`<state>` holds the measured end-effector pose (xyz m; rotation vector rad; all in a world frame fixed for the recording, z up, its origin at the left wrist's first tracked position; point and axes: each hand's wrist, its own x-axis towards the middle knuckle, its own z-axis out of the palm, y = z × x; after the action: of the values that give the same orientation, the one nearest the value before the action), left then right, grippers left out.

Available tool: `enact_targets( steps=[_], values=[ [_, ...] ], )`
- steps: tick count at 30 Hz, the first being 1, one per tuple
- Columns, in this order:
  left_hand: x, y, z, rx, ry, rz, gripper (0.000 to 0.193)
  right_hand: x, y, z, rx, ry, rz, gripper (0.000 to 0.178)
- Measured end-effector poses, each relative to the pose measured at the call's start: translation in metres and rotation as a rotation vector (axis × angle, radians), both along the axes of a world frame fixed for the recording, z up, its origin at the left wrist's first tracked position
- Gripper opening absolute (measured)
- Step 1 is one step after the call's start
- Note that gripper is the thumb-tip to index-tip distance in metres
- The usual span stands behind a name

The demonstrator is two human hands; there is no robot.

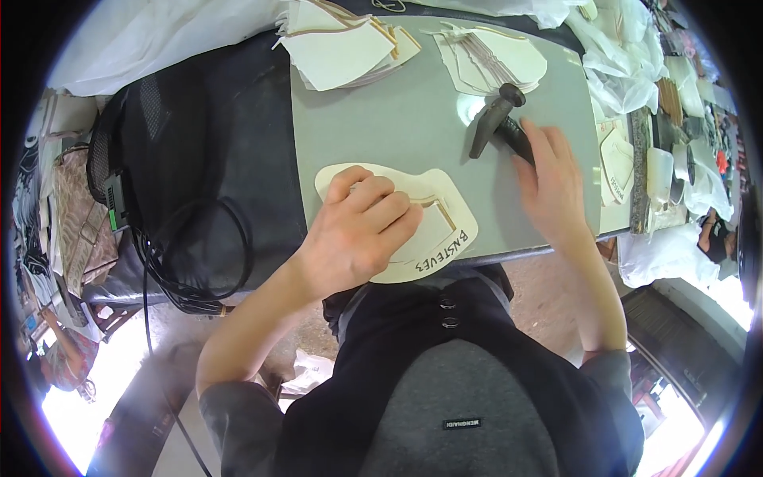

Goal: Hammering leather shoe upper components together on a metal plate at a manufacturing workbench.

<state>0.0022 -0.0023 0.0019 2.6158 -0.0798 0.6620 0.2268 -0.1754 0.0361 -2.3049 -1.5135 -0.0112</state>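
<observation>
A cream template (459, 208) with a rounded outline and dark handwriting lies at the table's front edge, a smaller white piece with a brown-edged corner on top of it. Over its left part rests my left hand (362, 226), fingers curled down; what they pinch, if anything, is hidden beneath them. To the right, my right hand (554, 179) has its thumb and fingers about the dark handle of a hammer (494, 123). The hammer's black head points away from me, over the grey-green work board (381, 127).
Stacked white cut pieces (338, 52) lie at the far left of the board, and another white stack (493, 60) at the far right. Coiled black cables (191, 262) hang on the left. Another template (616, 163) lies beyond the board's right edge, near plastic bags (620, 63).
</observation>
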Motion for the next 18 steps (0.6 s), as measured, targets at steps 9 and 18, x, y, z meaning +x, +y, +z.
enact_targets(
  steps=[9,18],
  values=[
    [-0.003,0.002,-0.001,-0.066,-0.021,-0.014,0.034,-0.042,-0.008,0.040,-0.245,0.274,0.267,0.019],
    [-0.003,0.003,0.000,-0.075,-0.007,0.000,0.029,-0.048,0.002,0.042,-0.396,0.214,0.296,0.027]
  ],
)
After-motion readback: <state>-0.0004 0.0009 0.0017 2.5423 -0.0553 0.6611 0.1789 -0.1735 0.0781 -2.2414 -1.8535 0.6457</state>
